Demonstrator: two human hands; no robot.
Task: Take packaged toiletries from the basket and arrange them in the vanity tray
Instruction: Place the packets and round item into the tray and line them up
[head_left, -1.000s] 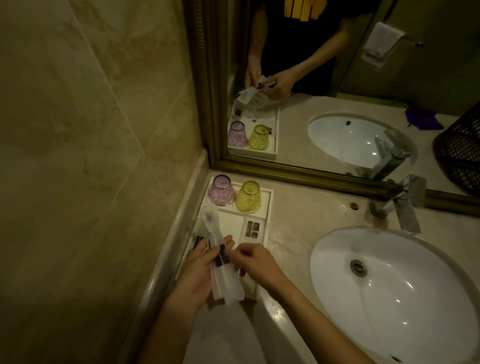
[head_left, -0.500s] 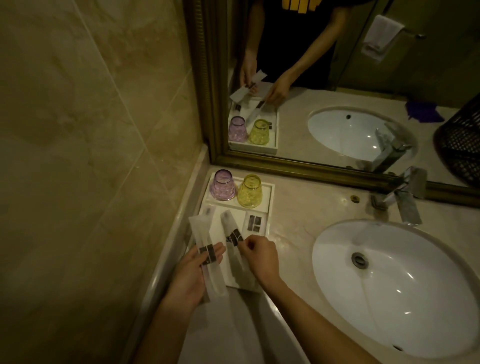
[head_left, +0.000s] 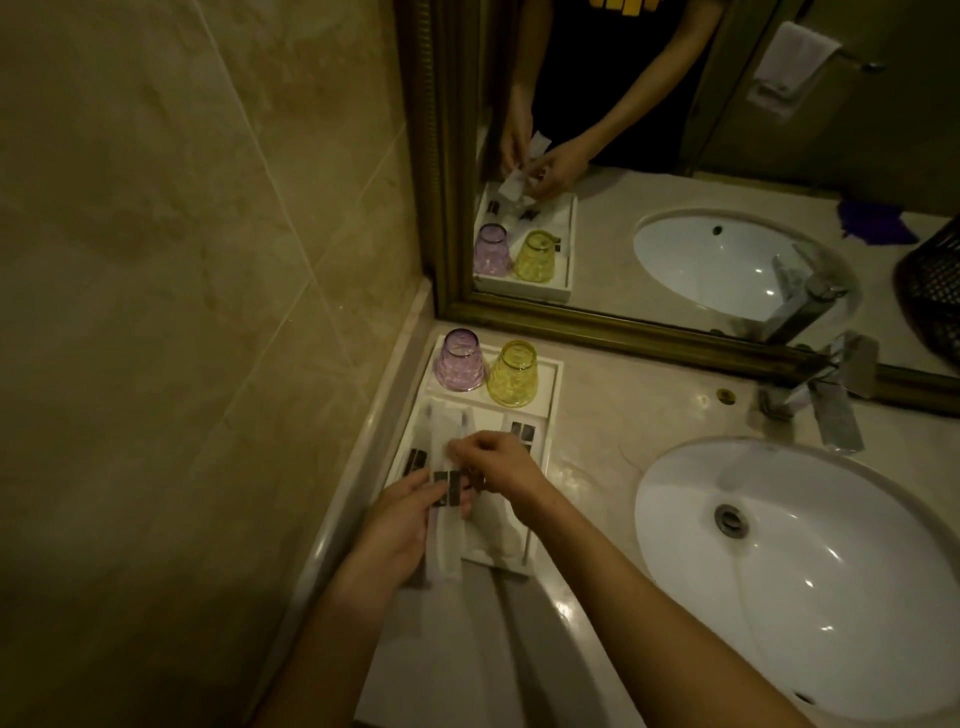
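Packets of toiletries, long white sachets with dark labels, are over the near-left part of the vanity tray (head_left: 554, 400). One sachet (head_left: 445, 525) is pinched at its label by the left hand (head_left: 397, 522), its lower end overhanging the tray's front edge. The right hand (head_left: 498, 467) is closed in a fingertip pinch just beside it; whether it grips that sachet or a second, I cannot tell. I judge them light, limp and slick, best held mid-length. Behind stand 2 upturned cups, purple cup (head_left: 460, 359) and yellow cup (head_left: 513, 373). The basket (head_left: 932, 291) shows only in the mirror.
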